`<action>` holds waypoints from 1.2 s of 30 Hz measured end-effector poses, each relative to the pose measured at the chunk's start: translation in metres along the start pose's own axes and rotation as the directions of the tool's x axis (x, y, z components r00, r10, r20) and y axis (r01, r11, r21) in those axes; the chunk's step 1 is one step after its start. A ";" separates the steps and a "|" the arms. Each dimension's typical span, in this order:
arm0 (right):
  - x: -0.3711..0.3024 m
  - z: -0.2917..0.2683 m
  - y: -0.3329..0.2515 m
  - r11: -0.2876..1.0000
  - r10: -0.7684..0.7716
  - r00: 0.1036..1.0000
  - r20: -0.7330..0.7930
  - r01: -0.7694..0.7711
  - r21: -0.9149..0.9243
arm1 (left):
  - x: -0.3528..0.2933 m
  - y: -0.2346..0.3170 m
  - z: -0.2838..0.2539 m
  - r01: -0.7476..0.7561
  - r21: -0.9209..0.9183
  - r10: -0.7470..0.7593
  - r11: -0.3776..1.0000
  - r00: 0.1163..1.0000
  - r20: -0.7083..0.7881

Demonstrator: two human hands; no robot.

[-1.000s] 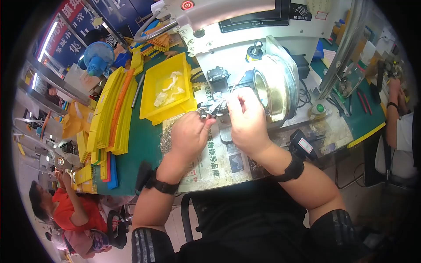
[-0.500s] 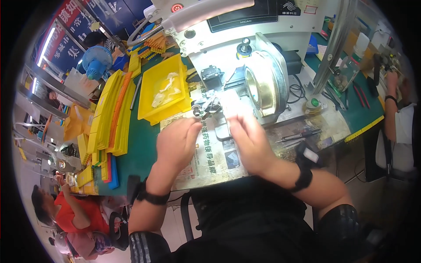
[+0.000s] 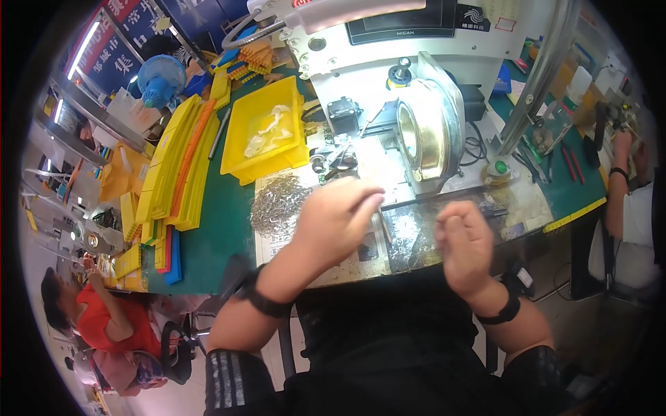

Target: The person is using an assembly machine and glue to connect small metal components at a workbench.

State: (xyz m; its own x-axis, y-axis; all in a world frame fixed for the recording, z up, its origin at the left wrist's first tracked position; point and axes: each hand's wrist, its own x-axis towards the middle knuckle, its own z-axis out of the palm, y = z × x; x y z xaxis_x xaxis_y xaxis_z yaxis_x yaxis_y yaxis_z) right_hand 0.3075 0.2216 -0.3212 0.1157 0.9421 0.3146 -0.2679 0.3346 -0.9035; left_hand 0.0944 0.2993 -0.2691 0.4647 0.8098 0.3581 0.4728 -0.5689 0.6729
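Your left hand is nearer you than the yellow tray and right of it; your right hand, fingers curled, is farther right. A heap of thin metal pieces lies just on the tray's near side. White scraps lie inside it.

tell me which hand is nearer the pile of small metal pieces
Left. The left hand is just right of the pile of small metal pieces; the right hand is well farther right, beyond the left hand, by the bench's front edge.
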 end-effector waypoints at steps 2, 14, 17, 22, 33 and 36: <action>-0.001 -0.020 -0.001 1.000 -0.011 1.000 -0.026 0.010 -0.010 | -0.009 -0.006 -0.022 -0.197 0.273 0.239 0.942 0.962 -0.132; 0.029 -0.018 -0.009 0.993 -0.051 0.994 -0.096 0.061 0.097 | 0.006 -0.062 -0.083 -0.117 0.583 0.360 0.804 0.876 -0.321; 0.021 -0.014 -0.007 0.996 -0.049 0.993 -0.104 0.057 0.072 | -0.016 -0.061 -0.065 -0.196 0.710 0.267 0.677 0.964 0.012; 0.007 0.021 -0.002 0.990 0.122 0.981 0.150 -0.110 -0.083 | -0.018 -0.048 -0.049 -0.123 0.516 0.217 0.848 0.968 -0.127; 0.080 0.103 0.020 0.943 0.211 0.977 -0.024 -0.197 0.270 | -0.001 -0.058 -0.049 -0.009 0.225 0.076 0.974 0.954 -0.291; 0.077 0.102 0.035 0.894 0.270 0.958 -0.094 -0.214 0.393 | 0.020 -0.056 -0.051 -0.026 0.088 0.059 0.996 0.914 -0.401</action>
State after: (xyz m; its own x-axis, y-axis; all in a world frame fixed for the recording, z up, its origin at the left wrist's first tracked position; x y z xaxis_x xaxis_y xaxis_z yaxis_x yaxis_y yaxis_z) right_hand 0.2099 0.3083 -0.2988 0.1284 0.9913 0.0300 -0.6404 0.1059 -0.7607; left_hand 0.0393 0.3547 -0.2667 0.1529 0.7642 0.6266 0.5244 -0.6002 0.6040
